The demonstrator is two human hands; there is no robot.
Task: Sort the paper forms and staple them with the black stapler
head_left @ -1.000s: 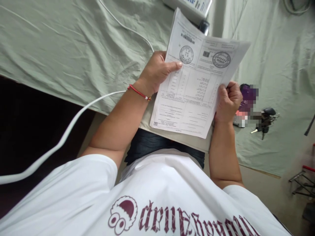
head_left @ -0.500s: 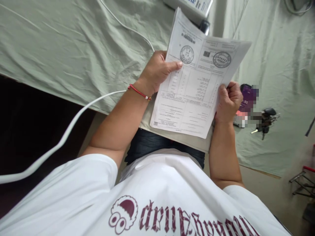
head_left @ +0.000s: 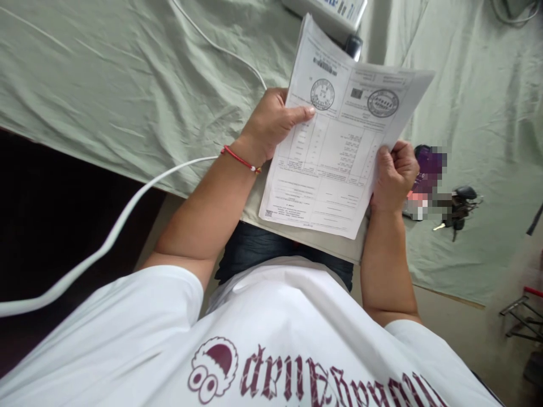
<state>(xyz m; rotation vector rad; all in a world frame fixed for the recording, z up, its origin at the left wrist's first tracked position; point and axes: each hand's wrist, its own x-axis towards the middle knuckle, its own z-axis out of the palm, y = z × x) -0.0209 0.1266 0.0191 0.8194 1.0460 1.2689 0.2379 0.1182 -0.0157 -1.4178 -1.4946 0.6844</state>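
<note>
A stack of printed papers (head_left: 326,152) with round ink stamps, a barcode and a table is held up above the cloth's near edge, bent along a crease down its upper middle. My left hand (head_left: 275,121) grips its left edge, thumb flat on the top sheet near one stamp. The fingers are behind the papers, partly hidden. On the right edge my right hand (head_left: 394,172) is closed with its thumb on the front and fingers curled. A red bracelet (head_left: 240,158) circles my left wrist.
Pale green cloth (head_left: 139,85) covers the table. A phone (head_left: 428,167) and a bunch of keys (head_left: 460,203) lie right of my right hand. A white box (head_left: 335,11) stands beyond the papers. A white cable (head_left: 127,212) passes by my left arm.
</note>
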